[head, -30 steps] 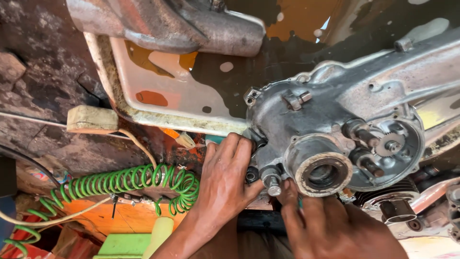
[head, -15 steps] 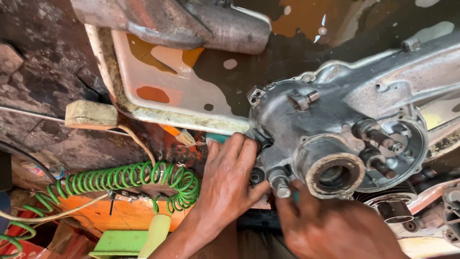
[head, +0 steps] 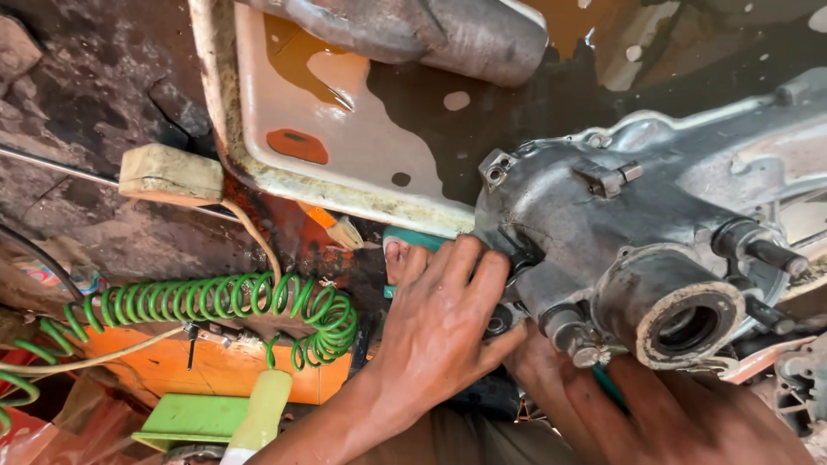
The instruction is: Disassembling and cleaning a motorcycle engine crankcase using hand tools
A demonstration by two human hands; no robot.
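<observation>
Filling the right half of the frame, the grey metal engine casing (head: 620, 232) lies greasy and worn, its round bearing bore (head: 685, 327) facing the camera at lower right; the left hand (head: 444, 323) presses flat against the casing's left edge at centre frame, fingers fairly wide and spread over the metal, closed round nothing that shows; a teal handle (head: 413, 238) peeks out just above its fingertips, though whether the hand grips it cannot be told; the right hand (head: 655, 413) sits under the casing at the bottom right, touching its lower side near a short stub (head: 573, 331), and its grasp cannot be told since the fingers are tucked beneath; above the casing, a shallow pale tray (head: 345, 164) with dark oily liquid spans the upper middle, with a heavy grey metal part (head: 431, 30) resting across its top; a green coiled hose (head: 233, 301) stretches across the lower left, a wooden block (head: 170, 175) lies at left centre, and a green plastic piece (head: 194, 418) sits at the bottom left.
</observation>
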